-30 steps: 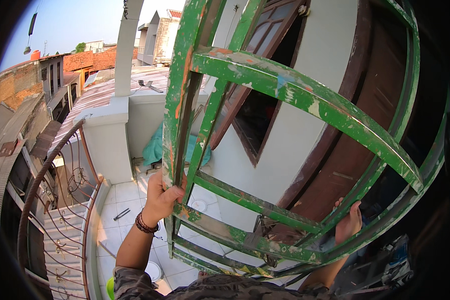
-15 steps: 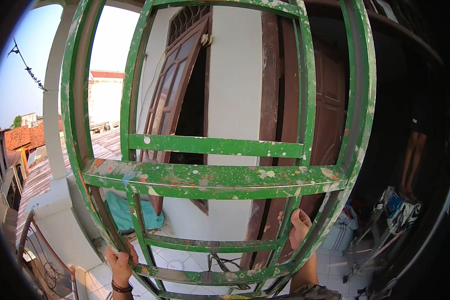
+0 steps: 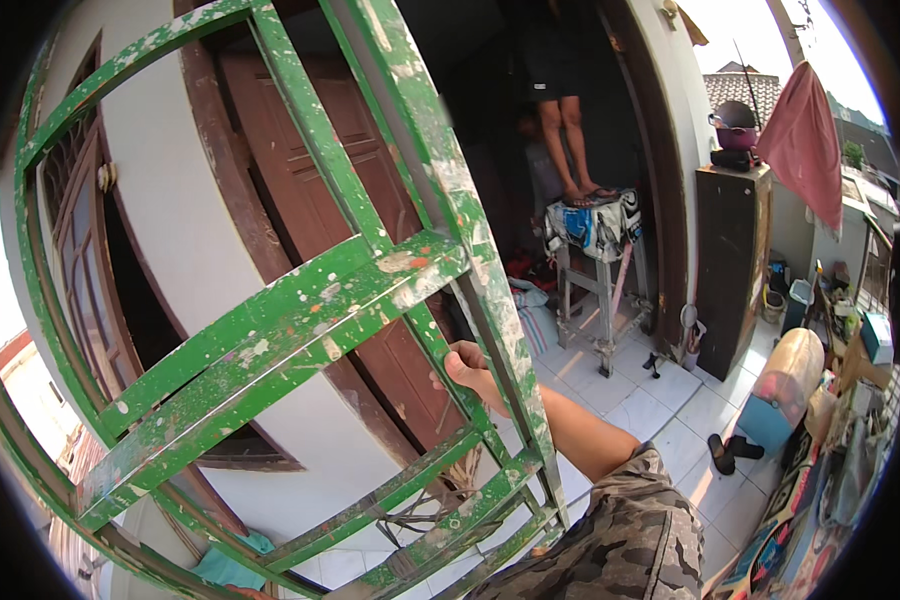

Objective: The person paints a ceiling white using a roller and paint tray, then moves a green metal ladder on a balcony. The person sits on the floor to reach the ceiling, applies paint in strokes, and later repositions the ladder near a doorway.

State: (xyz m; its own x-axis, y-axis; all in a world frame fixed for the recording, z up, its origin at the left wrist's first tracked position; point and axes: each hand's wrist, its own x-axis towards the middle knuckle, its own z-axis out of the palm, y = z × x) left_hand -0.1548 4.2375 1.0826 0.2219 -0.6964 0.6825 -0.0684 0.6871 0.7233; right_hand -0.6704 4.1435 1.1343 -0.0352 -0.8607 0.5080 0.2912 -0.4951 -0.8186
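A green stepladder [image 3: 270,315], spattered with paint, fills the left and middle of the view, tilted in the picture. Its two framed sides lie close together, one behind the other. My right hand [image 3: 478,380] reaches between the near and rear rails, its fingers closed round the rear rail and the thumb on the near side. Dark cord hangs at the lower rungs. Of my left hand [image 3: 249,592] only a skin-coloured sliver shows at the bottom edge by the lower ladder; its fingers are cut off from view.
Behind the ladder are a white wall and a brown door [image 3: 320,130]. A person's legs [image 3: 562,140] stand on a cloth-covered trestle [image 3: 610,290] in the dark doorway. Farther right are a dark cabinet [image 3: 727,270], slippers [image 3: 735,453] on white tiles, a blue container [image 3: 767,410] and clutter.
My view has swung right, bringing the doorway, cabinet and patio in. The ladder has shifted left and tilted in the picture. My right hand keeps its grip; the left has nearly left the picture.
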